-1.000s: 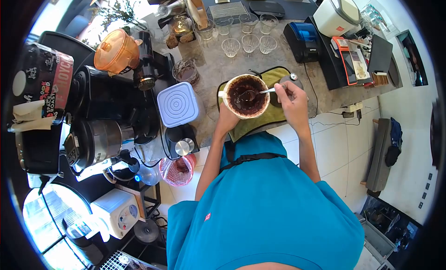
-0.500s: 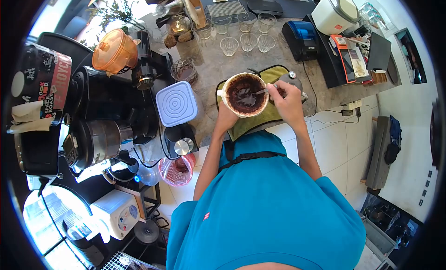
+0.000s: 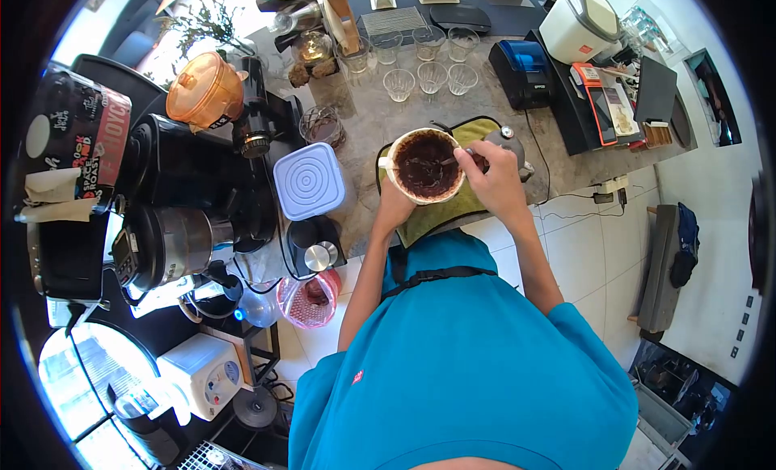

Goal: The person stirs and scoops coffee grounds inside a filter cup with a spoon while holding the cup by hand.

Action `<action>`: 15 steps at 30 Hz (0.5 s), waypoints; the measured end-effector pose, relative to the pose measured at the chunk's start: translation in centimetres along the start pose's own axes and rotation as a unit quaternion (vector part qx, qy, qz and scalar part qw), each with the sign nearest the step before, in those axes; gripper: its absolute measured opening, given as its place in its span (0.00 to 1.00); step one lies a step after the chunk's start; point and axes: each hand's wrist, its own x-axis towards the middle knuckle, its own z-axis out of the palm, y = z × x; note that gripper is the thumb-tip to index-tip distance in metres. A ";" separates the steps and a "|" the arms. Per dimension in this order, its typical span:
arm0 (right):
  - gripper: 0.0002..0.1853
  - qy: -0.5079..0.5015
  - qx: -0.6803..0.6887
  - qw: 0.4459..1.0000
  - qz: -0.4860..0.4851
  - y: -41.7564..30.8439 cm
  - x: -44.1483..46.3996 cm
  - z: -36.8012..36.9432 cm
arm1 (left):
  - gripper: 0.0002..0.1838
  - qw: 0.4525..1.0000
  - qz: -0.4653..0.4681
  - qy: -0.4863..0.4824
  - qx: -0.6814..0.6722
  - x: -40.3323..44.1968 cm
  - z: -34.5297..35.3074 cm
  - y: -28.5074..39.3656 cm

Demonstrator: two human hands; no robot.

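My left hand [image 3: 394,206] is closed on the near left side of a white handled coffee dripper [image 3: 390,168], its fingers partly hidden beneath. Wet dark coffee grounds [image 3: 423,169] fill it and cling high up the inner wall. In my right hand [image 3: 496,177], thumb and fingers pinch a thin spoon [image 3: 449,160], whose end dips into the grounds. An olive-green cloth [image 3: 436,220] with a dark border lies below the dripper at the counter's near edge. Just beyond my right hand stands a grey metal kettle [image 3: 508,135], partly covered by the hand.
Several clear glasses [image 3: 432,77] stand farther back on the counter [image 3: 364,114]. At left are a lidded container [image 3: 309,181], a glass server [image 3: 322,129] and a coffee machine [image 3: 178,242]. A blue-topped printer [image 3: 521,72] sits at right, its cable [image 3: 548,159] running over the edge.
The spoon and my right hand have shifted slightly left and down within the dripper. My left hand keeps its hold; the view has moved a little.
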 end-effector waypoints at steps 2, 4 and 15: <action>0.14 -0.025 0.095 0.991 0.095 0.5 0.0 0.0 | 0.26 1.000 0.010 0.012 -0.005 0.0 0.2 -0.4; 0.14 -0.015 0.120 0.987 0.105 2.3 0.1 0.1 | 0.26 0.999 0.022 0.022 -0.010 0.2 0.2 -0.2; 0.10 0.023 0.030 0.998 0.057 -0.7 -0.2 -1.6 | 0.27 1.000 0.008 0.013 0.017 0.0 0.2 0.8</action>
